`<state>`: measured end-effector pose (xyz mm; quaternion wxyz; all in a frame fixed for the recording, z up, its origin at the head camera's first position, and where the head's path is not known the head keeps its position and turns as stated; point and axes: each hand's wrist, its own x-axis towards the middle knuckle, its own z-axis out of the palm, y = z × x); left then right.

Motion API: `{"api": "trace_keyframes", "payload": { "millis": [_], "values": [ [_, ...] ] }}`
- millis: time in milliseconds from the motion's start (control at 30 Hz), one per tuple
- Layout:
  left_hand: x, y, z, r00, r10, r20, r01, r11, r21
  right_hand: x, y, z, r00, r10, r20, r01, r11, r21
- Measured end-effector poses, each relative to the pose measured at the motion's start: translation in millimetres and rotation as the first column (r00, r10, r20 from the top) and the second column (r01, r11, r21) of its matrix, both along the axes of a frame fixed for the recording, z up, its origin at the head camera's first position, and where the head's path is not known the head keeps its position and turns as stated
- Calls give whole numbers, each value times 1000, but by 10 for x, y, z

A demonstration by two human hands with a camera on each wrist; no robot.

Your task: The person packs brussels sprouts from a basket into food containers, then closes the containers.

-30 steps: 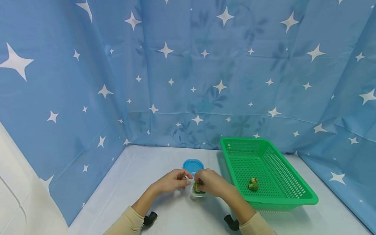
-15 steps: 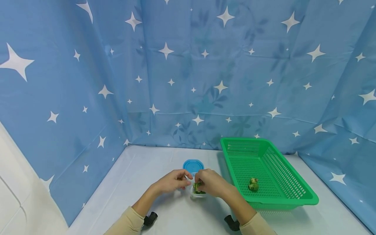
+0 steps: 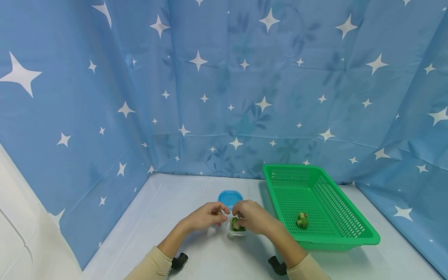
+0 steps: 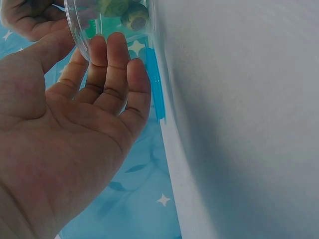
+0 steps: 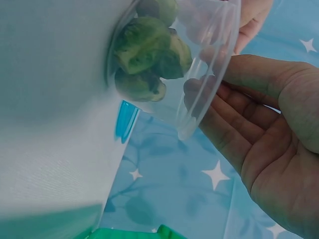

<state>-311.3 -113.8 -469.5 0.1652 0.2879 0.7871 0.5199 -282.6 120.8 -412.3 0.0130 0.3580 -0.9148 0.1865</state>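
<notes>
A small clear plastic container [image 3: 237, 234] stands on the table between my hands. Several green Brussels sprouts [image 5: 142, 45] lie at its bottom, seen through the wall in the right wrist view. My right hand [image 3: 254, 217] is over the container's right side, its fingertips dipping past the rim with no sprout between them. On the left, my left hand [image 3: 207, 216] is beside the container with loosely bent fingers; in the left wrist view its fingertips [image 4: 117, 45] lie against or close to the clear wall. Whether they touch it, I cannot tell.
A blue lid [image 3: 230, 198] lies just behind the container. To the right stands a green plastic basket [image 3: 336, 240] with one Brussels sprout [image 3: 302, 220] in it. A blue curtain with white stars [image 3: 224, 97] hangs along the table's back.
My right hand has lifted slightly and its fingers have loosened, showing more of the sprouts in the container. My left hand has stayed in place.
</notes>
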Motion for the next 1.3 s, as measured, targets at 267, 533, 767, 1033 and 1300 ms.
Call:
{"api": "trace_keyframes", "payload": {
  "millis": [267,533,767,1033,1300],
  "values": [
    [-7,0,-3,1000,-2,2,2,1000,0,-4,34,34,1000,-4,3,4,1000,-6],
    [-3,0,5,1000,-7,1,7,1000,-4,27,58,70,1000,22,-13,-22,999,-32],
    [12,-14,18,1000,-6,6,6,1000,-7,24,53,78,999,22,-48,-24,999,-41],
    [20,-4,20,1000,-7,7,7,1000,2,16,59,101,998,22,-59,-25,998,-56],
    [18,-7,26,1000,-8,6,8,1000,-1,25,149,171,993,41,-106,-56,988,-142]
  ]
}}
